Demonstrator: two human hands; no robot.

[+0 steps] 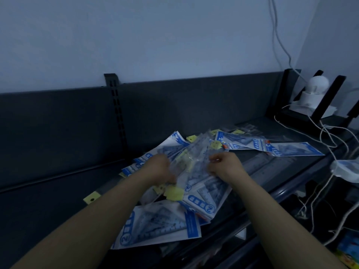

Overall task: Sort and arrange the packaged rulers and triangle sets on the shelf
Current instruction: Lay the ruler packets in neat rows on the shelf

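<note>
A heap of blue-and-white triangle set packages (161, 224) lies on the dark shelf (48, 200). Above the heap I hold a bundle of clear ruler packs with yellow header tags (191, 158). My left hand (158, 167) grips the bundle's left side and my right hand (223, 165) grips its right side. More blue packages (272, 147) lie flat at the back right. One yellow-tagged pack (91, 198) lies alone to the left. The image is dim and the bundle is blurred.
The shelf's dark back panel (174, 107) stands behind the heap. At the far right are a white bulb on a black stand (312, 94), loose white cables (328, 136) and a white device (347, 169). Lower shelves with goods show at the bottom right.
</note>
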